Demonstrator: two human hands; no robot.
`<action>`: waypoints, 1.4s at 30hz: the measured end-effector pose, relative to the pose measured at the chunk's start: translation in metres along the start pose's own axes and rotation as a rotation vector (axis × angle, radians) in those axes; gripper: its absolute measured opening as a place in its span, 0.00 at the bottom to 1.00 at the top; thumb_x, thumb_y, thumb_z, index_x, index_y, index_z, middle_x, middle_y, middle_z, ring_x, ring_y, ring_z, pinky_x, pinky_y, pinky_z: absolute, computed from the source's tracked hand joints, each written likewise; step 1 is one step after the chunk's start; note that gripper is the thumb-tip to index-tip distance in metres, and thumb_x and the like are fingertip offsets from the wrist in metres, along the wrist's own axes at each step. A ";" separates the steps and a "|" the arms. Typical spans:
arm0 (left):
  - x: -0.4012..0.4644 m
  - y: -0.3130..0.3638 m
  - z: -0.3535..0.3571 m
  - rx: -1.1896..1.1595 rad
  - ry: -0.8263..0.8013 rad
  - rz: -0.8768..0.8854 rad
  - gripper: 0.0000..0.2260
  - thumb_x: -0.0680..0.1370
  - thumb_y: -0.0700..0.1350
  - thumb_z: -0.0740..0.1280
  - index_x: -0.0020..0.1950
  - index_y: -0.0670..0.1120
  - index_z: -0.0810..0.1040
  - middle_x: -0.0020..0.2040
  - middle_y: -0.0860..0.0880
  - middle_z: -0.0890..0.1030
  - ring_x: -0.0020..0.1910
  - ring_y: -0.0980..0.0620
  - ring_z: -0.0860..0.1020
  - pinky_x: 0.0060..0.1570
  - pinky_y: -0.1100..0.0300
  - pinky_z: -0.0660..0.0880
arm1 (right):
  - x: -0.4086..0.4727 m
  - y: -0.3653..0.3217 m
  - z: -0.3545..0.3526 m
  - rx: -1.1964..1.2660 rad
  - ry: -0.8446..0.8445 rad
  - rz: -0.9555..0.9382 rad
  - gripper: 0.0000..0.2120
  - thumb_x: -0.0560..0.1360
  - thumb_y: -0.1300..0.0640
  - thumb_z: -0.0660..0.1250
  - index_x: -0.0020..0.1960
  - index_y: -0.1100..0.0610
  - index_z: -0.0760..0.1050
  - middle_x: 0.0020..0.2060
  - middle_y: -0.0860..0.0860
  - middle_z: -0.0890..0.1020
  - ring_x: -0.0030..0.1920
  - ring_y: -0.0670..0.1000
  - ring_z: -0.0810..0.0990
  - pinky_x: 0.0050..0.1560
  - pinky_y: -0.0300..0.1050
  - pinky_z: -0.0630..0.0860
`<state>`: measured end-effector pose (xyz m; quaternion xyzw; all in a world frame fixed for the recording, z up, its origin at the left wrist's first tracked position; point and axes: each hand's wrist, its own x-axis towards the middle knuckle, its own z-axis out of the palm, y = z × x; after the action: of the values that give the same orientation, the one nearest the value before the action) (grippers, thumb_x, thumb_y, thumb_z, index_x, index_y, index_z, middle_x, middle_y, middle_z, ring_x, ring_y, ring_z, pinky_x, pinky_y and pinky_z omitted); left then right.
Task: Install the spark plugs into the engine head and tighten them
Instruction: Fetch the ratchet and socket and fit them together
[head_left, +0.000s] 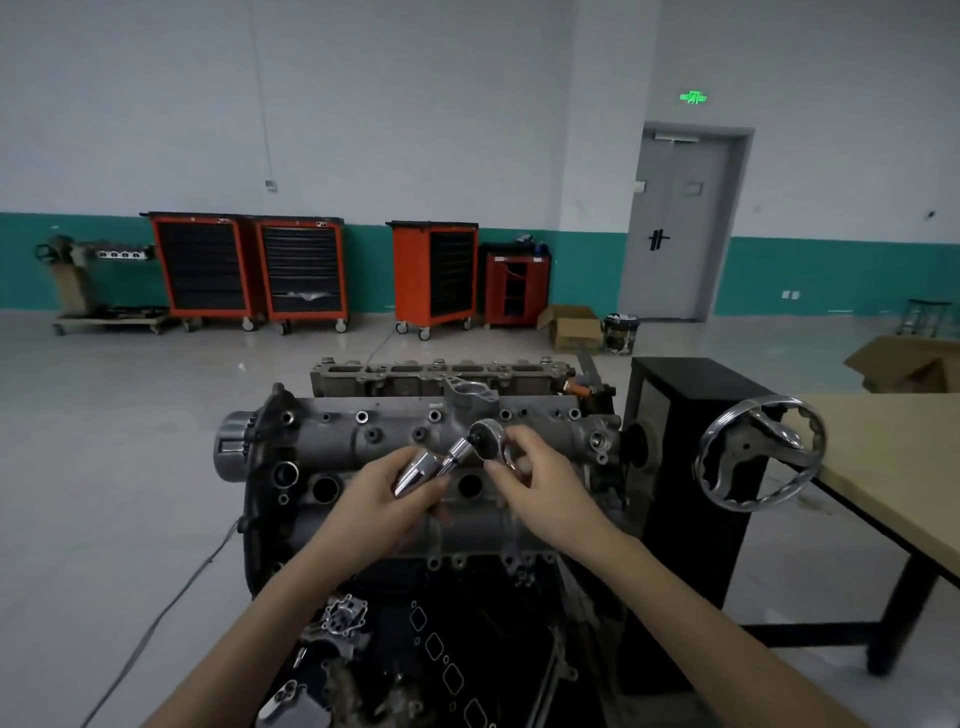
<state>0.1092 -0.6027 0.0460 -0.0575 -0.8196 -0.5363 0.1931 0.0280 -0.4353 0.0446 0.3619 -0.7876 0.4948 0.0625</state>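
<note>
Your one head-worn wide-angle view looks forward and down, close over the engine head (415, 447) at lower centre, far wall across the top.

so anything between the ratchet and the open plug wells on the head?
Nothing visible. The ratchet is held over the engine head, left hand gripping the handle, right hand pinching its head. Two wells show open: one at left, one just beneath the tool.
</note>
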 end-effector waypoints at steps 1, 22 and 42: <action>0.000 -0.002 0.000 0.024 -0.002 0.005 0.04 0.77 0.39 0.65 0.43 0.40 0.74 0.33 0.43 0.81 0.19 0.60 0.68 0.21 0.70 0.64 | 0.001 0.000 -0.001 -0.038 -0.001 -0.010 0.06 0.77 0.57 0.62 0.52 0.56 0.69 0.32 0.48 0.75 0.30 0.40 0.73 0.34 0.33 0.69; 0.026 0.016 -0.030 -0.289 -0.323 -0.335 0.15 0.68 0.50 0.69 0.49 0.42 0.78 0.32 0.43 0.76 0.18 0.57 0.59 0.19 0.72 0.55 | 0.013 -0.023 -0.018 -0.227 -0.173 -0.189 0.09 0.76 0.62 0.62 0.50 0.58 0.61 0.36 0.48 0.71 0.35 0.44 0.69 0.34 0.34 0.65; 0.043 -0.011 -0.038 -0.544 0.225 -0.322 0.22 0.77 0.63 0.54 0.38 0.46 0.72 0.31 0.48 0.78 0.36 0.48 0.80 0.41 0.58 0.76 | 0.020 -0.007 -0.017 0.520 0.108 0.263 0.11 0.78 0.60 0.59 0.38 0.62 0.72 0.25 0.52 0.61 0.18 0.45 0.58 0.19 0.32 0.54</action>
<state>0.0761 -0.6461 0.0659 0.0829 -0.6187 -0.7619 0.1729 0.0137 -0.4331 0.0677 0.2339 -0.6701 0.7022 -0.0551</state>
